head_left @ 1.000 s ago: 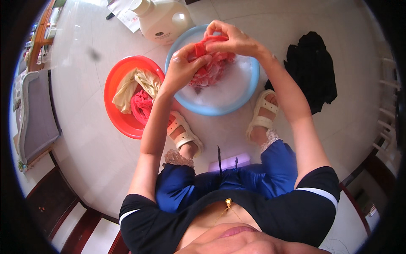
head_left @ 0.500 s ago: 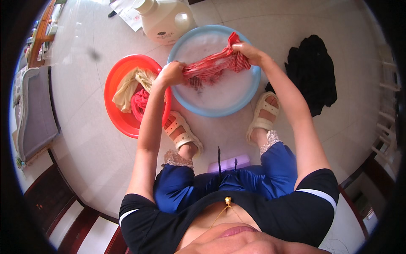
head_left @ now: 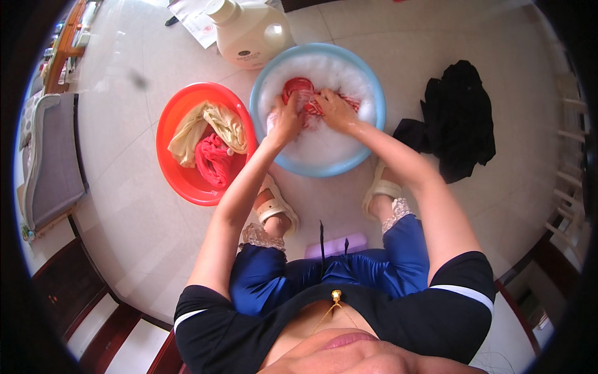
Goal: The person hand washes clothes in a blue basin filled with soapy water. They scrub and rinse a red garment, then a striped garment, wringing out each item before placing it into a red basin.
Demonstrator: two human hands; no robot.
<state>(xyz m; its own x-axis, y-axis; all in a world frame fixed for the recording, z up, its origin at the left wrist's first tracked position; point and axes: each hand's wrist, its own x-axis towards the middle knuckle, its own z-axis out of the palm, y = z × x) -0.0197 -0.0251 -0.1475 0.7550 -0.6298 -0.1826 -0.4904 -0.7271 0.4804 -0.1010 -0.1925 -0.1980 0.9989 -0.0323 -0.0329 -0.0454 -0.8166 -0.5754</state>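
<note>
A red-and-white striped garment point(head_left: 299, 87) lies partly sunk in white suds inside the light blue basin point(head_left: 324, 169). My left hand point(head_left: 286, 117) grips its left part, fingers curled into the cloth. My right hand point(head_left: 336, 110) holds the garment's right part close by, its fingertips among the wet folds. Suds hide much of the cloth and the lower part of the fingers.
Left of the basin stands a red tub point(head_left: 180, 187) with a cream cloth point(head_left: 184, 140) and a pink cloth point(head_left: 213, 159). A large cream detergent jug point(head_left: 249, 37) is behind. Black clothing point(head_left: 458, 118) lies on the floor at right, and a purple stool point(head_left: 336, 245) is below me.
Both hands have come down into the basin and closer together. The striped garment, stretched above the water before, is now bunched in thicker foam.
</note>
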